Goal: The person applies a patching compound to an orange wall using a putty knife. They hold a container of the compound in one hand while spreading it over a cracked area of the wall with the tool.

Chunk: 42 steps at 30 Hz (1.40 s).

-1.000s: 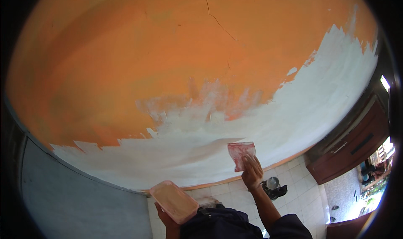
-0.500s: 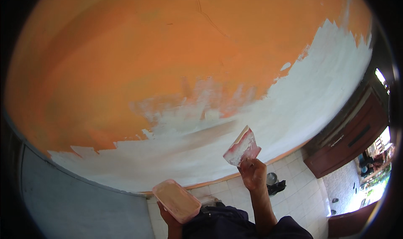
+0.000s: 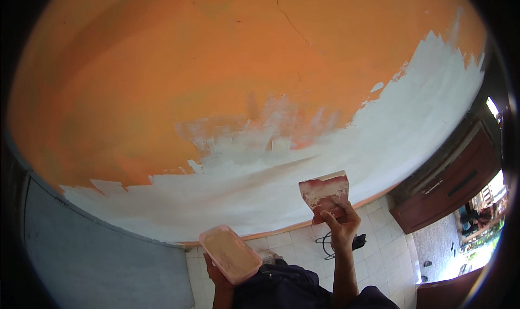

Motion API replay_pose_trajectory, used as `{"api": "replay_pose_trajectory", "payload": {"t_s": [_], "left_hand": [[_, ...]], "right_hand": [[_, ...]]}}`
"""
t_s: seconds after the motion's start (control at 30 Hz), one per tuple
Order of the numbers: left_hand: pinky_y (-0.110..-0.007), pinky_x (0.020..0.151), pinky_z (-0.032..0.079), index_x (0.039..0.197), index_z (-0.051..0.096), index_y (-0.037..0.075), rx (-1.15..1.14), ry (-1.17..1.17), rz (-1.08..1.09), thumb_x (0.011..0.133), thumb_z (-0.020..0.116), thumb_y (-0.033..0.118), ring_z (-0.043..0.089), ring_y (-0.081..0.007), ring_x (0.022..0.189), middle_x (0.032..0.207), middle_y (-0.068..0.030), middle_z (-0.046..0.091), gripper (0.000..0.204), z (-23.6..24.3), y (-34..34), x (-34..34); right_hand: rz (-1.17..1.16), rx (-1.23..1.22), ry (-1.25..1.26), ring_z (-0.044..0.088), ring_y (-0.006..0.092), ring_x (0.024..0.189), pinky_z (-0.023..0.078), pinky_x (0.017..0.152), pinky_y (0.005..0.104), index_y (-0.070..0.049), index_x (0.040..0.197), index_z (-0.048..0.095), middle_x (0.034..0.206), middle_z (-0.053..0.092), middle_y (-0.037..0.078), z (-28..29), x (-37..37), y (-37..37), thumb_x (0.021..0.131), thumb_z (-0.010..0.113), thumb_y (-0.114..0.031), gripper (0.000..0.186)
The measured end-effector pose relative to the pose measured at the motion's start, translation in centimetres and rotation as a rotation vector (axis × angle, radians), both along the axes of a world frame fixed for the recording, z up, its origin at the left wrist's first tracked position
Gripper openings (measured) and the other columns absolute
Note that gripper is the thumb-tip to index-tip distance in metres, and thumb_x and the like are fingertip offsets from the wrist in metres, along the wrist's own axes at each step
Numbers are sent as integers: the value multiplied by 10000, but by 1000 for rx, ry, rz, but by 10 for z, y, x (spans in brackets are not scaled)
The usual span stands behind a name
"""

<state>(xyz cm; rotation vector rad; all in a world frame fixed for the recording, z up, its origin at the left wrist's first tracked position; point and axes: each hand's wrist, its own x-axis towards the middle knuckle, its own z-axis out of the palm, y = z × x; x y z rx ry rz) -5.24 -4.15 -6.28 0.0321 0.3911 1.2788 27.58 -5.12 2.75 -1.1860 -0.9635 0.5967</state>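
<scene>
My right hand (image 3: pixel 342 227) grips a red putty scraper (image 3: pixel 328 194) by its narrow end. Pale putty smears the flat face and the wide edge, which points up toward the wall. Low on the left, my left hand (image 3: pixel 218 274) holds a pink rectangular tub (image 3: pixel 254 261) from its side and underneath. Smooth pale putty (image 3: pixel 228 249) fills much of the tub. Before me stands an orange wall (image 3: pixel 216 65), its lower part and right side coated in white putty (image 3: pixel 379 141) with a ragged upper edge. Thin streaky smears lie over the orange at the middle.
A grey panel (image 3: pixel 103 244) borders the wall on the left. At the right are a brown wooden door (image 3: pixel 449 173) and a bright opening to the outside. A black bag-like thing (image 3: pixel 358 242) lies on the white tiled floor (image 3: pixel 379 222). A thin crack (image 3: pixel 292 23) runs down the orange wall.
My right hand has turned the scraper so its wide edge is more level, and moved slightly right and down. The tub stays in my left hand. The view has shifted a little.
</scene>
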Motion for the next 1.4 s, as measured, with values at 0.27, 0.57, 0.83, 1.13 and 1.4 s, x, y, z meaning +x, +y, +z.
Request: {"api": "replay_pose_trajectory", "payload": {"t_s": [0.27, 0.57, 0.83, 1.13, 1.4], "left_hand": [[-571, 1025, 481, 1473, 421, 124, -51, 8, -6, 999, 392, 631, 579, -362, 1225, 1388, -136, 554, 695, 0, -1, 1], [-578, 1083, 424, 1528, 345, 135, 51, 51, -35, 979, 386, 672, 500, -376, 1317, 1488, -147, 460, 768, -16, -1, -3], [-553, 1025, 480, 1460, 428, 129, -26, 48, -18, 995, 398, 632, 569, -352, 1226, 1387, -137, 543, 686, -1, -1, 2], [-528, 985, 515, 1431, 459, 131, -60, 60, 28, 1008, 404, 605, 606, -330, 1173, 1326, -124, 585, 638, 2, 0, 2], [-525, 979, 518, 1424, 464, 133, -12, 82, 19, 1010, 396, 605, 610, -325, 1161, 1316, -120, 588, 631, 19, 2, 11]], "right_hand": [[207, 23, 137, 648, 248, 1068, 547, 940, 391, 79, 1276, 581, 1243, 607, 179, 38, -10, 3, 745, 781, 133, 570], [-14, 138, -63, 599, 218, 1095, 496, 923, 317, -21, 1092, 738, 1205, 613, 130, 37, -12, 12, 807, 709, 48, 295], [-229, 263, -631, 594, 317, 1141, 519, 957, 459, -154, 1043, 764, 1181, 577, 137, 77, -8, 25, 655, 851, 36, 441], [-353, 298, -1340, 673, 316, 1004, 554, 938, 569, -221, 1105, 754, 1020, 616, 95, 83, 12, 37, 627, 834, -42, 517], [-381, 373, -1042, 603, 238, 808, 522, 680, 333, -72, 1057, 755, 870, 556, 101, 78, 4, 38, 721, 789, -17, 343]]}}
